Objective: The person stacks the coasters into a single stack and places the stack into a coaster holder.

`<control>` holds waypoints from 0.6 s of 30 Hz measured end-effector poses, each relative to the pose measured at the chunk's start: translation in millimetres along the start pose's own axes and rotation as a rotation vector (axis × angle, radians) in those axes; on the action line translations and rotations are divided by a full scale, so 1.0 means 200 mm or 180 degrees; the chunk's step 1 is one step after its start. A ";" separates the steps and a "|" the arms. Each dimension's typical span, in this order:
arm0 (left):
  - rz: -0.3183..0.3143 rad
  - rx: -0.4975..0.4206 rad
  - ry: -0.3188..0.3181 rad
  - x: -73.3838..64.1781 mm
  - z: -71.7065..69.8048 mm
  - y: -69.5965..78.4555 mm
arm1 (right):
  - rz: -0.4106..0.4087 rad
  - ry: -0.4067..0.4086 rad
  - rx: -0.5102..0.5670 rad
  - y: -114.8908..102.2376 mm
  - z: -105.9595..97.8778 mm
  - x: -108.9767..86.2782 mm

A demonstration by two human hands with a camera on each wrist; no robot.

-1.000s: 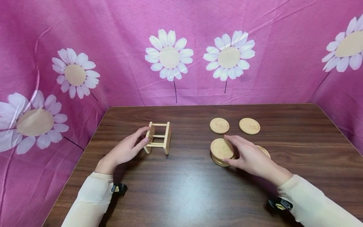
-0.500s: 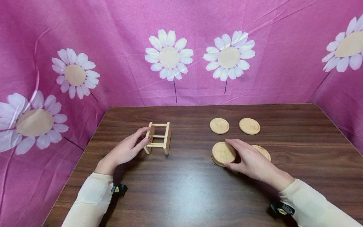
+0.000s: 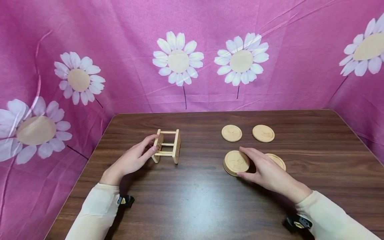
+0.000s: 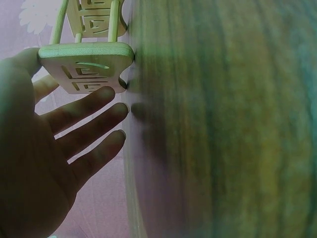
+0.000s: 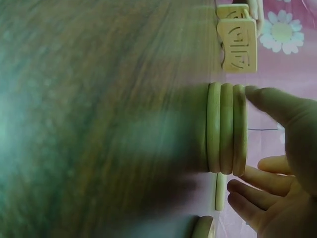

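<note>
The left hand pinches the rack, the right hand the coaster stack. Seemingly, each grip is for steadiness.

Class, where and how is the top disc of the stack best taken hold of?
Probably pinch the top disc across its round rim from the right, where the right hand is: the disc lies flat on two others, which lift its thin edge above the table.
</note>
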State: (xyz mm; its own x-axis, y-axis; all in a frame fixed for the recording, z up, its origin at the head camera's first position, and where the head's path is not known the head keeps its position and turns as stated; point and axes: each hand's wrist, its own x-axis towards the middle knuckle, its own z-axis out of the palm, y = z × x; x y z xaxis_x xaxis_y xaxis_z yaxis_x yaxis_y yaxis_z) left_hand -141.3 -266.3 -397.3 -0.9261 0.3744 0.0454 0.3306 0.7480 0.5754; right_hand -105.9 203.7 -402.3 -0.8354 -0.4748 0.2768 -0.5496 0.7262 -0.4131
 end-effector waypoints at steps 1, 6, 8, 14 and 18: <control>0.0002 -0.0001 0.0000 0.00 0.00 0.00 | 0.0017 0.0007 0.0002 0.00 -0.01 0.00; 0.0033 -0.0011 0.0014 0.00 0.00 0.00 | 0.0086 0.0067 0.0031 0.00 -0.03 0.01; 0.0028 -0.0021 0.0015 0.00 0.00 0.00 | 0.0070 0.0123 0.0046 0.00 -0.04 0.01; 0.0004 -0.0045 -0.0015 0.00 0.00 0.00 | -0.0057 0.0270 0.0192 0.04 -0.05 0.04; 0.0004 -0.0043 -0.0019 0.00 0.00 0.00 | -0.0039 0.0269 0.0322 0.06 -0.06 0.06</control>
State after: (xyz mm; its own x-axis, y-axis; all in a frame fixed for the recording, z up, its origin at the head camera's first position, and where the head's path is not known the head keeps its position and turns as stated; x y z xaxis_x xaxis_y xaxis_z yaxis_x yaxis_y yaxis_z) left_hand -141.1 -265.6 -396.8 -0.9246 0.3787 0.0411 0.3292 0.7402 0.5863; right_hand -121.8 211.9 -394.1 -0.8275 -0.4367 0.3528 -0.5611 0.6646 -0.4934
